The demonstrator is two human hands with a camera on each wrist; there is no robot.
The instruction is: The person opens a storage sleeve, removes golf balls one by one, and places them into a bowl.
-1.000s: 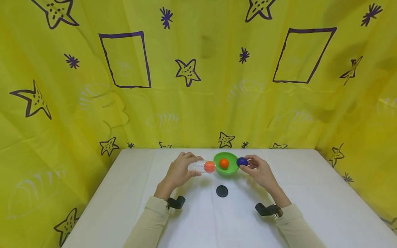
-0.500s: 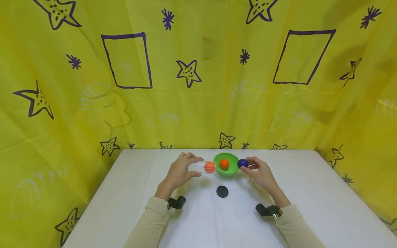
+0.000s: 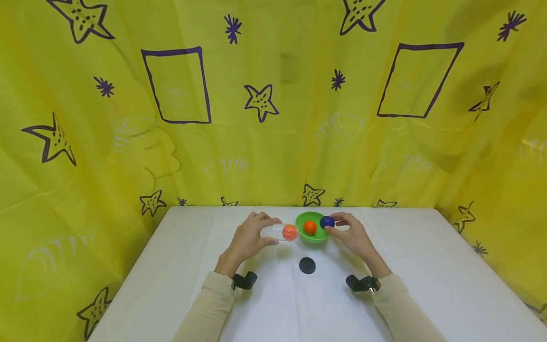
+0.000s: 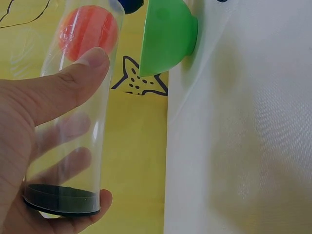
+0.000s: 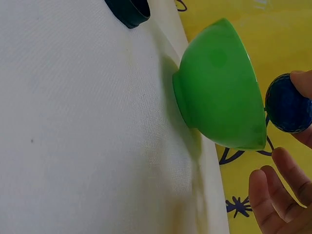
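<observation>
My left hand [image 3: 249, 238] grips a clear plastic tube [image 3: 270, 232] tilted on its side, its far end near the green bowl's left rim. Inside that end sits an orange ball [image 3: 289, 232]; in the left wrist view a black cap [image 4: 61, 199] covers the tube's other end. The green bowl [image 3: 313, 239] stands on the table with another orange ball [image 3: 309, 227] in it. Between thumb and fingers my right hand [image 3: 355, 239] pinches a dark blue ball [image 3: 326, 222] over the bowl's right side. The right wrist view shows that ball [image 5: 287, 105] just above the rim.
A round black lid [image 3: 307, 265] lies on the white-covered table [image 3: 273, 304], in front of the bowl. Behind the table's back edge hangs a yellow curtain [image 3: 295, 142] with drawn stars, which also runs along both sides.
My right hand has moved slightly left, bringing the blue ball from beside the bowl's right rim to over its inside. The left hand and tube have stayed nearly still.
</observation>
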